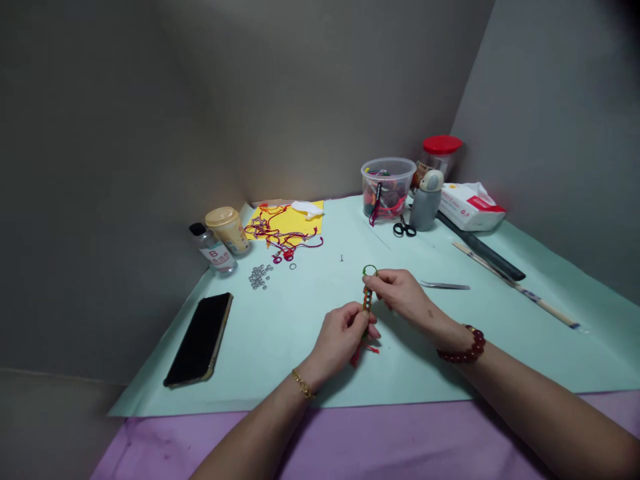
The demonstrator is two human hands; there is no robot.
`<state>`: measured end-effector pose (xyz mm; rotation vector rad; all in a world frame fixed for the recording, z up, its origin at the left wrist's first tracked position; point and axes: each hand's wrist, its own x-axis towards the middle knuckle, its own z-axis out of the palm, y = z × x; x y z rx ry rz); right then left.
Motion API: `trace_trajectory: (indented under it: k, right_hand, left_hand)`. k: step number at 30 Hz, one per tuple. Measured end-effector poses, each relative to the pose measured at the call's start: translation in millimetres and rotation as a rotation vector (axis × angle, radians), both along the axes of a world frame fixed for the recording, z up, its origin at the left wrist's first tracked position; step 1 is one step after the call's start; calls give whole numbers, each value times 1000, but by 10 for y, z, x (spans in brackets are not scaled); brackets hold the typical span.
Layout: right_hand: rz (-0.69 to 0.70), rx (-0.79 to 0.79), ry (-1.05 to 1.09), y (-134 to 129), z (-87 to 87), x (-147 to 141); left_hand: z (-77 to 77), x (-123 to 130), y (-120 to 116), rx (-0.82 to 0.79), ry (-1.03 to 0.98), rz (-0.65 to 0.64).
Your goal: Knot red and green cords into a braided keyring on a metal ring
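Between my two hands, above the pale green sheet, is a narrow braided cord strap (367, 299) in orange and green, with small metallic pieces along it and a green loop at its top. My left hand (345, 328) pinches its lower part, and red and green cord ends hang out below the fingers. Higher up, my right hand (397, 293) has thumb and fingers closed on the strap just under the loop. Part of the strap is hidden by the fingers. To the right of my right hand lie metal tweezers (446, 286).
A black phone (200, 339), a pile of metal rings (259, 277), a bottle (215, 250) and a yellow-lidded cup (229, 230) stand left. Tangled cords (280, 233) lie behind. At back right are a tub (389, 187), scissors (405, 229), a grey flask (427, 208) and tissues (473, 207).
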<state>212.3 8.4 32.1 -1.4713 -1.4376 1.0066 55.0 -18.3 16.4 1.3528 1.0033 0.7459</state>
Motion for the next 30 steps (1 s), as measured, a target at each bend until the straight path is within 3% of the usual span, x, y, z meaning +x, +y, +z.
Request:
trace_trajectory:
  k: [3, 9, 15, 21, 27, 30]
  right_hand:
    - [18, 0, 21, 10, -4, 6]
    - [270, -110, 127, -21, 39, -2]
    - [178, -88, 123, -31, -2, -48]
    - [351, -99, 114, -52, 1, -43]
    - [344, -96, 180, -71, 25, -63]
    - [184, -64, 95, -71, 51, -31]
  left_hand:
    - [-1, -15, 27, -14, -30, 0]
    - [15, -33, 48, -51, -45, -11]
    - [-3, -28, 52, -37, -76, 8]
    - [15, -32, 60, -70, -145, -2]
    - [57, -47, 67, -183, -254, 8]
    - [67, -69, 83, -222, -346, 61]
